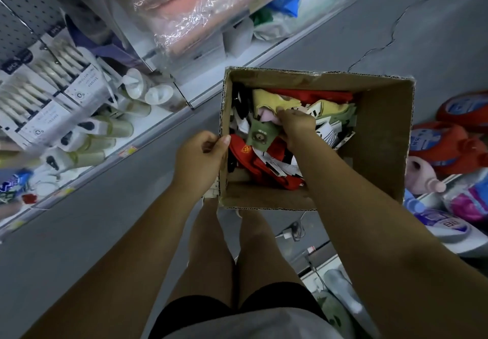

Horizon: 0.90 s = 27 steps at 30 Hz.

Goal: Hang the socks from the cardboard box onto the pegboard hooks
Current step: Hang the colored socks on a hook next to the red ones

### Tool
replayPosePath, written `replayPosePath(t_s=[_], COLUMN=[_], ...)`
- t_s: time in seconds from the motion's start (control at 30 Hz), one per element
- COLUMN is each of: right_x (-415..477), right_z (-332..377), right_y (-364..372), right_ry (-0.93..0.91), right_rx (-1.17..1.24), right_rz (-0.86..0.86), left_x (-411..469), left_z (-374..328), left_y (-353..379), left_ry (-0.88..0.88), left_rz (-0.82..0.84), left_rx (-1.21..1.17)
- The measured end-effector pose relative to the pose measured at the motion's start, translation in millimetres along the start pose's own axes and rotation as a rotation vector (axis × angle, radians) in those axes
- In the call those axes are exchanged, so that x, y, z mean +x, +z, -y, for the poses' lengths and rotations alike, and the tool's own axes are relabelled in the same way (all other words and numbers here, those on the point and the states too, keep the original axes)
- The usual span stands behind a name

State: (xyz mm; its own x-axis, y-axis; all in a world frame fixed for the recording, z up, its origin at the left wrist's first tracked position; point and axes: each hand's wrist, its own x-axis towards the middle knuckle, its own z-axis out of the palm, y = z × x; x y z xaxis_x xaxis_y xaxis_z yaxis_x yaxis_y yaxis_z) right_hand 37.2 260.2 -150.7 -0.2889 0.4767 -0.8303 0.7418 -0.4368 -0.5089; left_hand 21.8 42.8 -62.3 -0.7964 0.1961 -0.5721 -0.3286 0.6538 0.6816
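**Both hands down at the sock box**

The brown corrugated cardboard box (pixel 383 133) sits on the grey floor (pixel 105 233) of the aisle, just beyond the person's legs. The left hand (pixel 203 151) grips its left wall, thumb over the rim. The right hand (pixel 297 127) is inside, fingers curled, pinching a green sock with a brown bear patch (pixel 260 134) atop the heap of red, yellow and white socks (pixel 266 169). Far left, the grey pegboard (pixel 23 8) rises above shelved white pump bottles (pixel 87 143). Red detergent jugs (pixel 449 138) crowd the right.

Right hand (pixel 295 127) among socks (pixel 266 98) in cardboard box (pixel 377 140), left hand (pixel 200 151) on rim
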Motion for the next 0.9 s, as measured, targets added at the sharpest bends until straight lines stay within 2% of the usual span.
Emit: replayPosePath(t_s=[0.1,0.2,0.3,0.37,0.43,0.53,0.6,0.77,0.9], right_x=[-18.0,-42.4,-79.7,-99.3,-116.6,-131.9,-136.3,-132.8,-120.3], right_z=[-12.5,-29.8,-42.6,-47.5,-47.6,-43.7,-40.7,-35.9,-40.9], right_y=[-11.6,-31.9,-60.4,-76.6,-87.2,-97.1,-101.0,-114.8,-119.8], right_ry=[-0.008,-0.093,-0.243,-0.350,-0.414,-0.468,-0.495,-0.507,-0.513], right_rx=[0.011,0.026,-0.103,-0.182,-0.218,-0.257,-0.233,-0.158,-0.144], right_rz=[-0.046,-0.054,0.025,0.088,0.155,0.227,0.260,0.150,0.048], left_x=[-1.3,-7.4,-27.0,-41.9,-49.4,-47.5,-40.8,-29.8,-29.3], left_z=[3.8,2.1,-8.6,-20.1,-30.4,-45.8,-48.0,-45.6,-47.6], left_y=[-1.1,-1.0,1.9,6.5,14.5,26.4,33.4,40.3,44.2], left_ry=[0.002,-0.005,0.065,0.189,0.225,0.112,0.066,0.114,0.074], left_rz=[-0.015,-0.040,-0.269,-0.331,-0.198,0.181,0.322,0.298,0.222], left_rx=[-0.012,0.004,0.071,0.027,-0.014,-0.030,-0.011,0.076,0.099])
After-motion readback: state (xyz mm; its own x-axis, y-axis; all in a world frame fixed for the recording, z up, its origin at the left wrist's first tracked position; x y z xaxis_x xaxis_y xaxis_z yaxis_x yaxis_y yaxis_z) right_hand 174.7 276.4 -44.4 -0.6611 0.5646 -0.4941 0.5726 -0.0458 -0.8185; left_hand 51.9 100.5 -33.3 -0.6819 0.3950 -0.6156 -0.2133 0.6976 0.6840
